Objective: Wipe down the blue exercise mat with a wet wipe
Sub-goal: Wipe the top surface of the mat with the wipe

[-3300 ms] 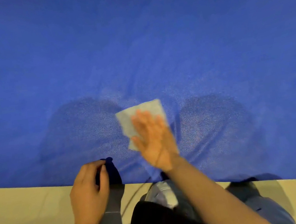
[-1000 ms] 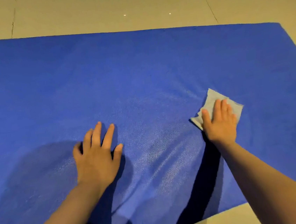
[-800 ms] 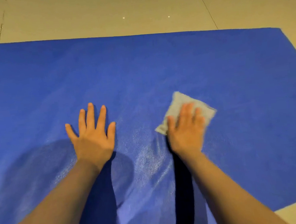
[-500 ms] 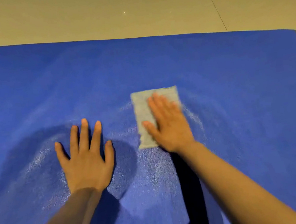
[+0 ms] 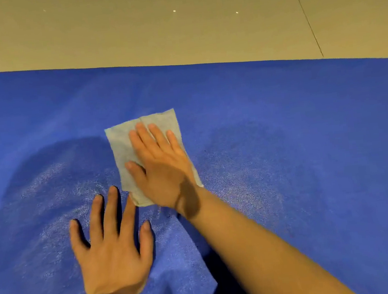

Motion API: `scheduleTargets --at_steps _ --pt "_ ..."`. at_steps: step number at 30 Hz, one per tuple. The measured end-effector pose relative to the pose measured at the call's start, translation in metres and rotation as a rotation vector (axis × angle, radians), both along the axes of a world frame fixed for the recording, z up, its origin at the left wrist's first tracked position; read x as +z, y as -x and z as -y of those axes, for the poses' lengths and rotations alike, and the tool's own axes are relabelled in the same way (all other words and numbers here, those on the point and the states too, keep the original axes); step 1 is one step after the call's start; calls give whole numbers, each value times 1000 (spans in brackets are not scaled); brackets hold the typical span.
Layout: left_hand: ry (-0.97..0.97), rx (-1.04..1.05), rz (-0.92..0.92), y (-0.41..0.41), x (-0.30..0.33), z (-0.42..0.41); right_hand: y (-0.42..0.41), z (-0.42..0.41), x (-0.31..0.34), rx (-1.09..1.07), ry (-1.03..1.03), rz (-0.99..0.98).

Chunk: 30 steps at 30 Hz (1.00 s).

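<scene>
Right hand (image 5: 161, 172) flat, fingers straight and together, palm pressing the wet wipe (image 5: 126, 154) down onto the blue exercise mat (image 5: 306, 135) — no pinch, no curl, just a flat press. The wipe sits near the middle of the view, closer to the mat's far edge than the near one; its right and lower parts are hidden under the palm, with only a small corner peeking out by the wrist. Left hand (image 5: 110, 249) lies just beside it, fingers spread and straight, flat on the mat, its middle fingertip close to the wipe's lower edge; whether they touch is hard to say. A paler, damp-looking sheen shows around both hands. Both forearms run off the bottom of the frame. Beyond the mat's far edge lies beige tiled floor (image 5: 175, 29). The mat is cut off left, right and below.
</scene>
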<state>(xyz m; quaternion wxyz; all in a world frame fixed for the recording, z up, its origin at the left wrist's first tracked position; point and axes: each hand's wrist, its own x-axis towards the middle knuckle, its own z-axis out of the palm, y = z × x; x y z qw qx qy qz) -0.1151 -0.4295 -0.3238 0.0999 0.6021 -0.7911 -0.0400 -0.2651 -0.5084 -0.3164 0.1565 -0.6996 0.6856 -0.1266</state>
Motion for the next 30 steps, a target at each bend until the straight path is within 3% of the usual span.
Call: scheduleTargets --at_steps 2,8,12,14,19,21,22,27,30 --pt "38 -11 -6 0 -2 -3 32 11 -1 -28 2 3" --pt "13 -9 -12 2 2 1 205 30 12 -623 -101 -228" --pt "27 -13 -2 2 3 0 179 63 11 -908 -170 -186" --pt "29 -15 3 2 3 0 132 85 8 -801 -183 -225" --pt "39 -14 36 2 2 1 7 96 9 -169 -116 -133" --pt "45 -9 25 2 3 1 23 91 8 32 -90 -113" --pt "48 -11 22 1 2 2 47 91 8 33 -73 -130" --pt "64 -11 23 1 2 2 212 76 12 -600 -124 -198" --pt "35 -3 13 2 2 1 244 68 16 -855 -189 -155"
